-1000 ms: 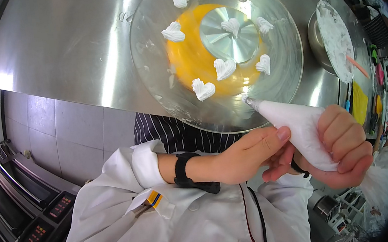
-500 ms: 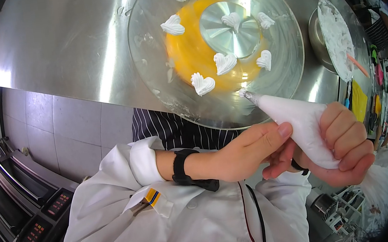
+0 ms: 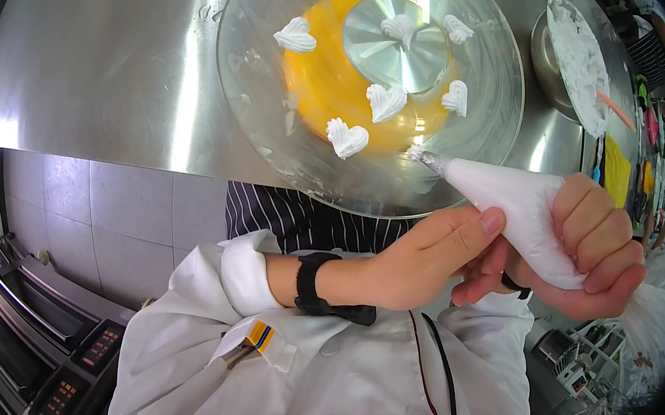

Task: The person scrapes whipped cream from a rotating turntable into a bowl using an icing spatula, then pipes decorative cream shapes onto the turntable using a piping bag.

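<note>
My right hand [image 3: 594, 249] is wrapped around the full, wide end of a white piping bag [image 3: 507, 193]. The thumb of my left hand [image 3: 439, 254] presses against the bag's side lower down, its other fingers curled and partly hidden. The bag slants up and left to a metal nozzle [image 3: 432, 161], with a small dab of white cream [image 3: 416, 151] at its tip. That tip is at the near part of a round clear turntable [image 3: 271, 123]. Several piped cream hearts, such as this one [image 3: 347, 137], sit spaced over the turntable.
Beyond my right hand, a metal bowl [image 3: 551, 69] has white cream [image 3: 580, 61] at its top and an orange-handled tool [image 3: 615, 110] in it. A steel table [image 3: 106, 86] carries the turntable. An oven-like appliance [image 3: 49, 354] stands at the left. People are at the far right.
The dab of cream at the nozzle tip looks slightly larger and sits a little higher. Both hands keep their hold on the bag. The hearts stay in place apart from a slight view shift.
</note>
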{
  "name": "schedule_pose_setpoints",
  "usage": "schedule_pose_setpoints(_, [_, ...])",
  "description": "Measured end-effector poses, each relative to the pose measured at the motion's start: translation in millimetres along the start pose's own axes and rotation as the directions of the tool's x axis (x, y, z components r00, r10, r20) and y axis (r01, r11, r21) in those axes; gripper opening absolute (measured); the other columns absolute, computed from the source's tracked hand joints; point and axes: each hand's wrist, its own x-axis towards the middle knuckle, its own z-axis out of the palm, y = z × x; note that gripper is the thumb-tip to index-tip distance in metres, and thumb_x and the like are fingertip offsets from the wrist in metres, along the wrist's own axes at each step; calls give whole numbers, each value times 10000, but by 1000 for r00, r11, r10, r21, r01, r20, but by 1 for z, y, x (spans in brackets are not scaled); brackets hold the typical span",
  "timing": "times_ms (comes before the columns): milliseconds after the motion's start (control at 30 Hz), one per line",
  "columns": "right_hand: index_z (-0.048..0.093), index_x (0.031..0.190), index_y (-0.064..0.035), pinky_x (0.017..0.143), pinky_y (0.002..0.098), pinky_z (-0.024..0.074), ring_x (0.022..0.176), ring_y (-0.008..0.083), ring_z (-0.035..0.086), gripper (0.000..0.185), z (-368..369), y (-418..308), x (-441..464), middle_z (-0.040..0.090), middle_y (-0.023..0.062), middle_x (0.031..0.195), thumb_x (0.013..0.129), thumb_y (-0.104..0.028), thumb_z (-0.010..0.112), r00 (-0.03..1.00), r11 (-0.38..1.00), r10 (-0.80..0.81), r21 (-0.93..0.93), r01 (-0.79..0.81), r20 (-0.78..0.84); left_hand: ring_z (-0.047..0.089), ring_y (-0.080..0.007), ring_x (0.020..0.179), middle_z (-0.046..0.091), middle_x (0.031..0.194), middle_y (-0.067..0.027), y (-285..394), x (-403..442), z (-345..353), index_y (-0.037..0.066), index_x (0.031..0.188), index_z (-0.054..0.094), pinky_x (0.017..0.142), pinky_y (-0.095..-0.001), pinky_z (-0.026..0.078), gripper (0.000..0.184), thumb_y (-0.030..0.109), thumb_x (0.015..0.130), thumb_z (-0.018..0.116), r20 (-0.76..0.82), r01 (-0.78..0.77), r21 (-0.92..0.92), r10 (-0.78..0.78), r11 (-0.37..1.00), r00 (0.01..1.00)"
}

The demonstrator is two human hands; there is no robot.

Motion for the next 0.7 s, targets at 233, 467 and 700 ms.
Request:
schedule_pose_setpoints(233, [356, 592, -138, 418, 259, 271, 428, 112, 314, 352, -3, -2, 0, 362, -27, 546, 907, -285, 301, 999, 999, -9, -30, 10, 41, 435, -123, 552, 485, 629, -64, -2, 1, 0, 10, 782, 467, 562, -239, 379, 499, 416, 968, 245, -2, 7, -18, -7, 1000, 1000])
schedule_pose_setpoints(467, [303, 535, -182, 458, 231, 224, 441, 73, 245, 362, 3, -2, 0, 306, -59, 522, 883, -274, 338, 999, 998, 45, 34, -44, -22, 433, -124, 553, 486, 631, -65, -2, 0, 0, 8, 786, 465, 562, -238, 378, 497, 411, 970, 239, 1, 21, -12, -21, 1000, 1000])
schedule_pose_setpoints(700, [358, 586, -134, 426, 261, 282, 435, 117, 320, 350, -6, -12, 1, 370, -23, 554, 909, -263, 321, 993, 993, 80, -97, -71, 87, 437, -123, 564, 490, 635, -62, -5, 0, 0, 9, 795, 469, 560, -240, 378, 499, 417, 968, 242, 17, 50, -18, -50, 999, 999])
